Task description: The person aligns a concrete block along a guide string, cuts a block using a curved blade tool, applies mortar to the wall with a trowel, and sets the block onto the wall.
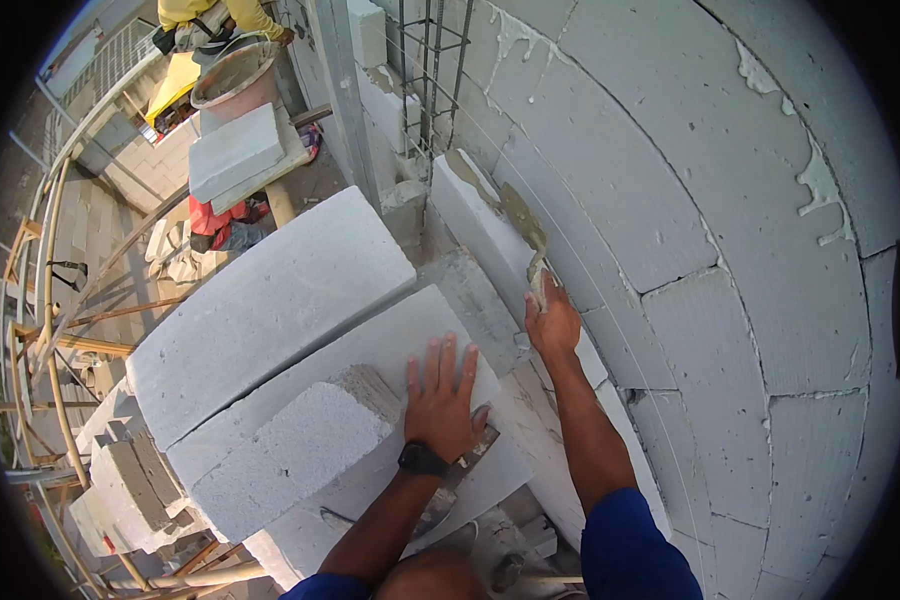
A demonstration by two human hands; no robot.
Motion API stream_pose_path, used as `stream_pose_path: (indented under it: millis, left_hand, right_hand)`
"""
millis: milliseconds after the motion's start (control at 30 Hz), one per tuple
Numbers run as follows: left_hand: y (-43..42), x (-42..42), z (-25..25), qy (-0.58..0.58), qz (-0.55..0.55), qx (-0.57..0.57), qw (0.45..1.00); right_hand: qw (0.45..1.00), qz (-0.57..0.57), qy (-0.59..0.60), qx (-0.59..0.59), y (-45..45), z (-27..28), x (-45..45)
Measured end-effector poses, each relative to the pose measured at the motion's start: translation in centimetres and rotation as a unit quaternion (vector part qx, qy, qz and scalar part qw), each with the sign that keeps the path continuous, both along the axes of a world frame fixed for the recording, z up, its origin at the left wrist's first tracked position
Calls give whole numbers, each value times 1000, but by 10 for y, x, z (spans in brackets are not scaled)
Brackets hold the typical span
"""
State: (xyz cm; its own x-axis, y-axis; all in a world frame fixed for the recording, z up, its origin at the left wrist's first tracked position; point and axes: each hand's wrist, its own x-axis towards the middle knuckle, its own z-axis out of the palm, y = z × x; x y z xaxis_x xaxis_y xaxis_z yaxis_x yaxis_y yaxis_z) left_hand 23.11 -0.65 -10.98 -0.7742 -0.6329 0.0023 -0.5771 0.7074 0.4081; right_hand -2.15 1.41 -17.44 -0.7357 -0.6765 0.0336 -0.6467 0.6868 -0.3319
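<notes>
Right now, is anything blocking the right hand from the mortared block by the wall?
Nothing visible: the right hand is at the mortared block, holding what looks like a mortar-covered tool. The left hand rests to one side, on another block.

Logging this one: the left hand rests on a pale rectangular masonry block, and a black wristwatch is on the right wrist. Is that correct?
Not quite: the left hand does rest on the pale rectangular masonry block, but the head view shows the black wristwatch on the left wrist, not the right.
</notes>
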Motion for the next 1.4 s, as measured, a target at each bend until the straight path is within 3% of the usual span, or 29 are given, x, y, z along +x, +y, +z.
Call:
stream_pose_path:
  millis: [100, 200, 300, 400, 500, 600, 700, 800, 900, 1000, 1100, 1200, 1400]
  left_hand:
    - [5, 0, 0, -5, -2, 0, 1000]
    - [1, 0, 1, -7, -1, -2, 1000]
    - [6, 1, 1, -9, -2, 4, 1000]
    - [0, 0, -1, -7, -2, -1, 1000]
    - [4, 1, 2, -12, -7, 6, 1000]
    - [-2, -1, 0, -3, -5, 1, 1000]
    - [2, 2, -3, -4, -8, 12, 1000]
    - [-5, 0, -2, 3, -7, 7, 1000]
    - [-1, 3, -4, 7, -6, 13, 1000]
    - [-4, -1, -4, 11, -6, 13, 1000]
    - [-2, 3, -6, 10, -3, 12, 1000]
    - [-1, 2, -5, 14, -2, 14, 1000]
    - [0, 2, -5, 12, -3, 14, 1000]
  right_hand:
    - [999, 2, -23, 47, 9, 10, -3]
    - [999, 9, 11, -29, 4, 4, 6]
    - [997, -7, -35, 62, -25, 16, 2]
    - [1000, 11, 8, -24, -49, 7, 1]
    - [996, 40, -27, 79, -86, 14, -13]
    - [999, 24, 20, -34, -112, 11, -9]
    - [995, 61, -24, 79, -140, 18, -24]
    - [999, 12, -37, -9, -146, 26, -17]
    - [993, 8, -119, 4, -144, 29, -25]
    - [989, -5, -112, -96, -150, 9, -30]
    - [917, -46, -364, -159, -158, 17, -36]
    - [846, -67, -490, -199, -171, 36, -33]
    - [795, -121, -564, -187, -194, 34, -37]
